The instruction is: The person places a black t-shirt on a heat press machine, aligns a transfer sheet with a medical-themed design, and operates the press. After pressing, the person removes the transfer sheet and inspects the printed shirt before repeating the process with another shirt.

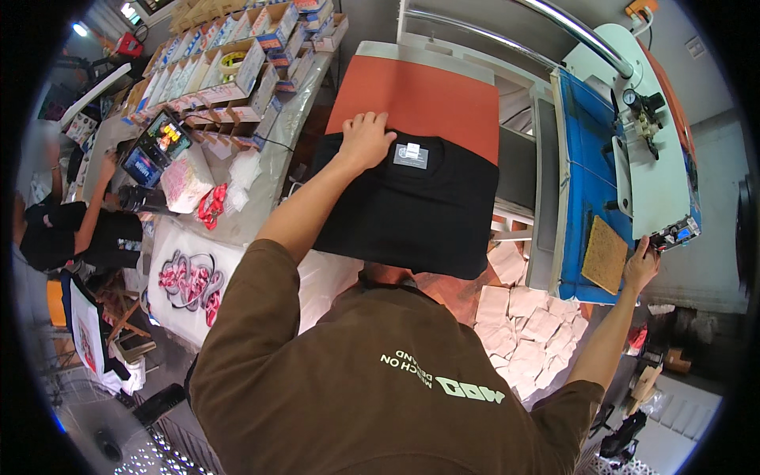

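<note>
A folded black T-shirt [412, 210] lies on the orange-red pad [412, 91] in front of me, with a grey label at its neckline. My left hand [366, 142] is at the shirt's far edge, left of the collar, fingers curled over it and thumb toward the label. Out to the right, my right hand [640, 267] grips the near end of a small control box [675, 234] with a lit blue display. This box sits on the corner of a pale green press machine [665, 182]. The undersides of the right fingers are hidden.
Beside the press are a blue platen [586, 182] and a brown sponge-like pad [604, 255]. Pinkish sheets [522, 332] cover the floor. On the left table are stacked cardboard boxes [214, 75] and a printed white cloth [190, 273]. Another person [75, 229] is at far left.
</note>
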The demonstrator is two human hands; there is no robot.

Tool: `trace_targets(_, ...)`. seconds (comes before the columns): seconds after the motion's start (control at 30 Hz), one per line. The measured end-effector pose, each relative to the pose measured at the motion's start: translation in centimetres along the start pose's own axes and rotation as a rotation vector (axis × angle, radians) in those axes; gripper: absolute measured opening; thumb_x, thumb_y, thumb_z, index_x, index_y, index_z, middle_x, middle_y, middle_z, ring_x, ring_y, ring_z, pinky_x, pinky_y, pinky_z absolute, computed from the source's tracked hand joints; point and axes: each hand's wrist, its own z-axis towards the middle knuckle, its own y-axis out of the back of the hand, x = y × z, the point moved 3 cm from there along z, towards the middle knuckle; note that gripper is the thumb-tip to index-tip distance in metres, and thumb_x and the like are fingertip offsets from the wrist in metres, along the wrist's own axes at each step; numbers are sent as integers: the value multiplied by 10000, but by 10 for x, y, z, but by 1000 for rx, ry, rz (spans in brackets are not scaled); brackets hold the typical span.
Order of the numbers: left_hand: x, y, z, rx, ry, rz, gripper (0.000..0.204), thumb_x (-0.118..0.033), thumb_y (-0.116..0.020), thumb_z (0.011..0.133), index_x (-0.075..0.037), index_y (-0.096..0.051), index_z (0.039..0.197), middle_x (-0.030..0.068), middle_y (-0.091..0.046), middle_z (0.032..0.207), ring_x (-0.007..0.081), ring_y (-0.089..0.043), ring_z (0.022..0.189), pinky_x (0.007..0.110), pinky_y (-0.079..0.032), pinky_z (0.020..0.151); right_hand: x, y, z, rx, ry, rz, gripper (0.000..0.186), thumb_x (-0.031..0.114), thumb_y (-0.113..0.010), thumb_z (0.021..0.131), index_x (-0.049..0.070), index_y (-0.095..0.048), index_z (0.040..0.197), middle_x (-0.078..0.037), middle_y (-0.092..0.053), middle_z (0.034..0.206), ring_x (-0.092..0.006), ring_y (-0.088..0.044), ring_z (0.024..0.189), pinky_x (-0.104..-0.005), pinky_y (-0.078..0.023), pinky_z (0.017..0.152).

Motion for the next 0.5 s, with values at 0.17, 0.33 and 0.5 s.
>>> trace_targets(0.17,21,-9,28,162,-27,-479,156,-189,-630,899,-48,-683,935,177,-677,904,369,-637,931,419,-511,763,-2,-4,-7,79,-56,-4,586,492,-456,997,-25,-709,887,-215,-686,951,-416,-599,970,-498,-446,883)
trace_targets(0.33,-1,-17,36,390,-163,-386,96,-105,-689,784,-51,-644,849,161,-665,857,342,-647,841,424,-512,742,-17,3,-15,139,-68,-5,489,400,-455,1014,-20,-706,1023,-184,-697,1062,-390,-602,1058,-462,-441,950)
trace_targets(0.5,17,4,62,290,-39,-747,85,-43,-684,852,-10,-616,893,42,-639,813,135,-594,732,289,-490,665,28,9,6,-21,37,-97,439,431,-532,968,56,-727,850,-138,-691,903,-378,-612,917,-479,-461,837)
